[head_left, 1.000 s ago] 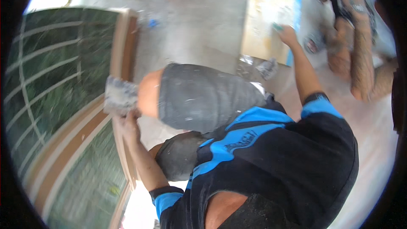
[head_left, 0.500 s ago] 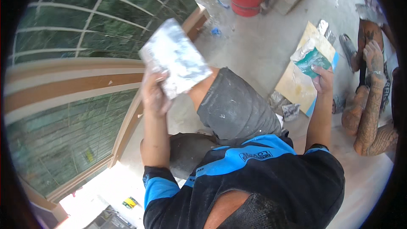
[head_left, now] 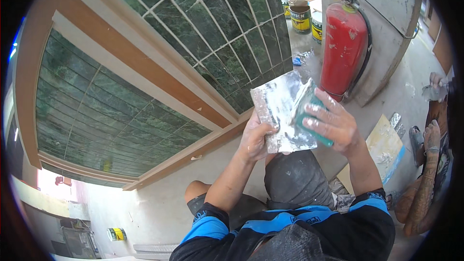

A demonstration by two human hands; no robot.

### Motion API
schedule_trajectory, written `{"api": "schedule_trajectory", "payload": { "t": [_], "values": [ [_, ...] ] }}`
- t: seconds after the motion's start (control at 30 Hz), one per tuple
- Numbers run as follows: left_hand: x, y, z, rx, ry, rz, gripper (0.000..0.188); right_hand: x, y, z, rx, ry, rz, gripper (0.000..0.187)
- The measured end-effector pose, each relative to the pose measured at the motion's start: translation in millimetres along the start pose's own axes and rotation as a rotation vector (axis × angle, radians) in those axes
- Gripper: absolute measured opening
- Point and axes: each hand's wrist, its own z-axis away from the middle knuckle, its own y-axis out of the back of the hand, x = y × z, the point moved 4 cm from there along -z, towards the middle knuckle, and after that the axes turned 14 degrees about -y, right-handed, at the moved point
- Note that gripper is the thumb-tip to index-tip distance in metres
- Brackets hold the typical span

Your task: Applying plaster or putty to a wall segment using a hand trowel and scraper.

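My left hand (head_left: 255, 137) is closed around the lower left edge of a flat metal plate (head_left: 276, 99) smeared with white putty, its thumb lying on top. Against the right side of that plate rests a green plastic spreader (head_left: 305, 106), tilted on its edge and carrying putty. My right hand (head_left: 336, 123) grips the spreader, its whitened fingers spread across the back. Both tools are raised in front of my knees. The underside of the plate is hidden.
A wood-framed panel with dark green marbled tiles (head_left: 208, 34) fills the left. Beyond the plate stand a red fire extinguisher (head_left: 344, 48) and paint cans (head_left: 300, 19). A putty-marked board (head_left: 379, 147) lies on the floor at right, near another person's hand (head_left: 431, 137).
The spreader has come up from over the floor board and now meets the plate. My hands have drawn together. The view has swung, bringing the extinguisher and paint cans into fuller sight.
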Motion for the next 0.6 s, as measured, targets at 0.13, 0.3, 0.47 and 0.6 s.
{"api": "schedule_trajectory", "payload": {
  "t": [0.13,0.3,0.47,0.6],
  "values": [
    [22.8,17.4,14.1,-0.001,-0.036,-0.024,0.068,15.4,-23.8,-14.3,0.031,-0.184,-0.116,0.043],
    [55.5,28.2,20.0,0.160,-0.253,0.064,0.068,44.4,-37.2,-78.8,0.128,-0.238,-0.219,0.052],
    [78.2,39.4,37.5,0.166,-0.304,0.120,0.062,13.5,-0.4,-243.6,0.370,0.069,0.274,0.049],
    [91.3,59.2,51.0,0.159,-0.344,0.157,0.066,-6.5,-14.0,-285.0,0.286,0.141,0.164,0.050]
  ]
}}
